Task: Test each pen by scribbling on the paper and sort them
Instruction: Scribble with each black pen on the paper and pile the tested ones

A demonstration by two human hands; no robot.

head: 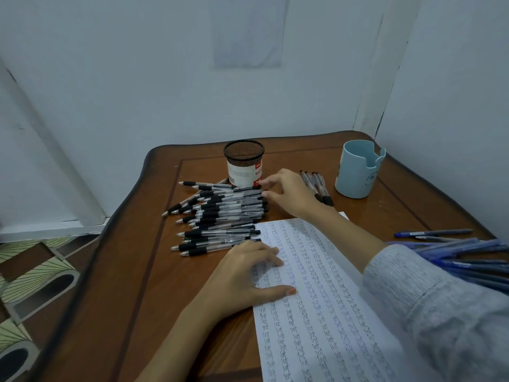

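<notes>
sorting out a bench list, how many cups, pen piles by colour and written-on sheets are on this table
cups: 2, the black mesh cup and the blue cup
pen piles: 3, the black pile, the red pile, the blue pile
written-on sheets: 1, the paper
total: 6

The tabletop (132,271) is glossy brown wood. The pens (220,213) have clear plastic barrels; the paper (316,312) is matt. The pen cup (243,154) is black metal mesh.
</notes>
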